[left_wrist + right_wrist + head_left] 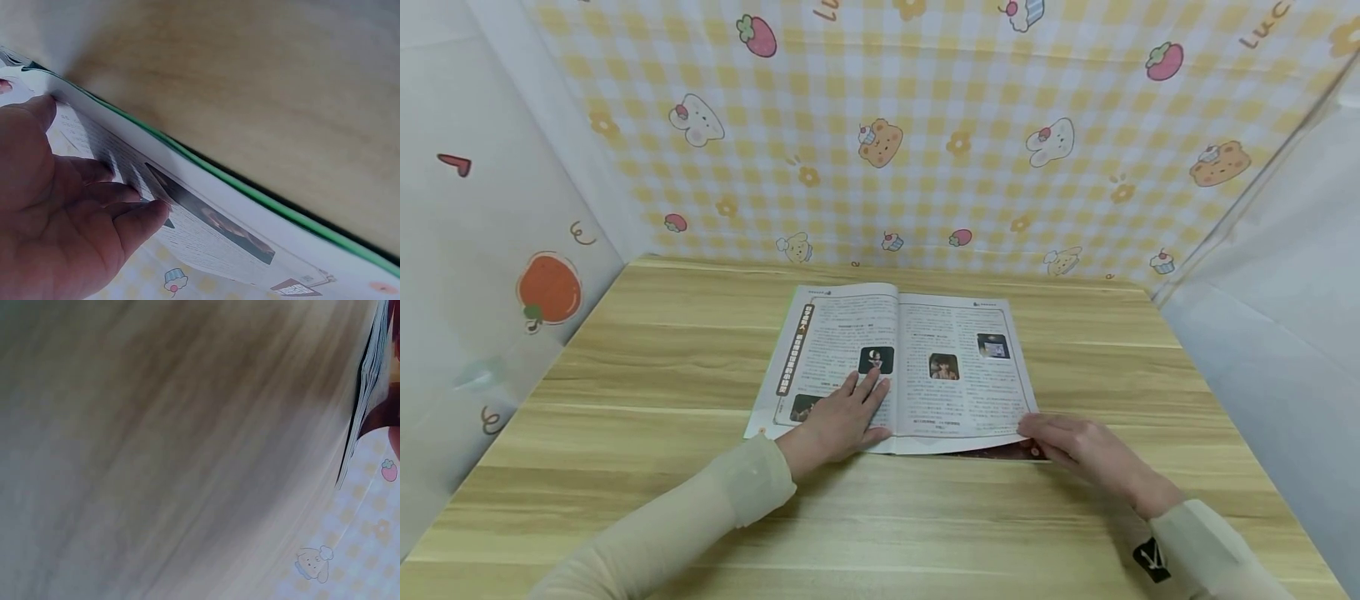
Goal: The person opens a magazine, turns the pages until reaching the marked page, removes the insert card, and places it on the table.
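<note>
An open magazine point(925, 417) lies on the wooden table, with columns of print and small photos on both pages. Across the lower part of its left page rests my left hand point(838, 421), fingers spread. In the left wrist view this hand point(69, 206) touches the printed page point(187, 244) beside the green-edged cover. My right hand point(1093, 454) pinches the lower right corner of the right page. That page's bottom edge is lifted, and a dark reddish page point(1000, 451) shows beneath it. In the right wrist view only the magazine's page edges point(369, 381) and a fingertip appear.
The wooden table point(625, 375) spreads around the magazine. Behind it hangs a yellow checked cloth point(820, 100) with cartoon prints. Pale sheets point(467, 250) flank the table on both sides. A small black patch point(1152, 560) shows beside the right sleeve.
</note>
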The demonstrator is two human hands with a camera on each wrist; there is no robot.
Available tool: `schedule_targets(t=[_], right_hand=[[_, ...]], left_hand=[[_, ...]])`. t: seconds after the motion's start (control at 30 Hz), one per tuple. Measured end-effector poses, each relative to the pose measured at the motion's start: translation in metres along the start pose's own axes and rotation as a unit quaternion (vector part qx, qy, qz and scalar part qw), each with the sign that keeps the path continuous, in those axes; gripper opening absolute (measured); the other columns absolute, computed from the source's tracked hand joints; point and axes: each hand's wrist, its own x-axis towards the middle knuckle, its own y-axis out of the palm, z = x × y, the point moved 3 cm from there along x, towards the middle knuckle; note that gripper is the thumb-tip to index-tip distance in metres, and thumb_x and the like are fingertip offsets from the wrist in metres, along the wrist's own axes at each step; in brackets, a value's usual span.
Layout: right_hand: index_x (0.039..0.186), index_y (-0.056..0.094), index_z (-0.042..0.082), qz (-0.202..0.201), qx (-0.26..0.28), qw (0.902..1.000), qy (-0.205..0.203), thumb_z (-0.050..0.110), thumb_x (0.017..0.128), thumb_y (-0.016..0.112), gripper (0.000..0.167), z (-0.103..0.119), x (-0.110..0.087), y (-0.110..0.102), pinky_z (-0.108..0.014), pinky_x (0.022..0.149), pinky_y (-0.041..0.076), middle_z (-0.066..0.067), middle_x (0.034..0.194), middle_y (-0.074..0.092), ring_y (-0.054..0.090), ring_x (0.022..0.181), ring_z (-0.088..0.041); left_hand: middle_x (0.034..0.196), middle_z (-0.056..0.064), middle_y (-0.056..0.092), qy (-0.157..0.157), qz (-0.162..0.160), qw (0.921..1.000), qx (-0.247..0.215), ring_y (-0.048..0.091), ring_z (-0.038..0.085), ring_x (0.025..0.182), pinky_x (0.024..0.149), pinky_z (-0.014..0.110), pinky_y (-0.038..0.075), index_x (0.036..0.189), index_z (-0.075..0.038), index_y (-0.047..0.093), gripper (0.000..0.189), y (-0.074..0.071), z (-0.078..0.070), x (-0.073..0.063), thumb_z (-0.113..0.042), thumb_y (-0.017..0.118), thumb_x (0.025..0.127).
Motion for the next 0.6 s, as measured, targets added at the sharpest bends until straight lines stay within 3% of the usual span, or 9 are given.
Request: schedule_targets(t=[0.07,0.13,0.33,0.6], right_hand=[[0.103,0.071,0.008,-0.02,-0.004,0.9997,-0.009,0.032,0.102,0.031,0.047,0.001,0.001,-0.001,-0.024,0.079,0.053,-0.007,0.103,0.071,0.069,0.089,-0.022],[0.103,0.071,0.008,-0.036,-0.008,0.9992,-0.016,0.033,0.103,0.028,0.05,0.002,0.002,-0.002,-0.022,0.083,0.051,-0.008,0.103,0.071,0.068,0.089,-0.023],[0.106,0.07,0.007,-0.061,-0.058,0.996,-0.029,0.029,0.104,0.026,0.049,0.006,0.004,-0.005,-0.02,0.089,0.047,-0.008,0.107,0.07,0.067,0.094,-0.023],[0.102,0.071,0.005,-0.133,-0.112,0.9824,-0.069,0.022,0.104,0.033,0.042,0.011,0.012,-0.01,-0.03,0.074,0.053,-0.008,0.104,0.071,0.068,0.091,-0.021]], left_hand=[[0.156,0.012,0.02,0.0,0.001,1.0,-0.002,0.025,0.037,0.14,0.108,0.044,0.035,0.149,-0.01,0.025,0.071,0.0,0.0,0.0,-0.053,0.041,0.095],[0.156,0.012,0.02,0.001,0.0,1.0,-0.004,0.025,0.037,0.14,0.108,0.044,0.035,0.149,-0.01,0.026,0.071,-0.001,0.0,-0.001,-0.053,0.042,0.095],[0.157,0.012,0.017,0.006,-0.017,0.9998,-0.006,0.021,0.036,0.141,0.109,0.047,0.032,0.149,-0.009,0.026,0.072,-0.002,0.001,-0.002,-0.053,0.042,0.095],[0.158,0.011,0.01,0.03,-0.052,0.9982,-0.006,0.011,0.034,0.144,0.112,0.049,0.024,0.15,-0.01,0.021,0.073,-0.004,0.001,-0.004,-0.054,0.04,0.095]])
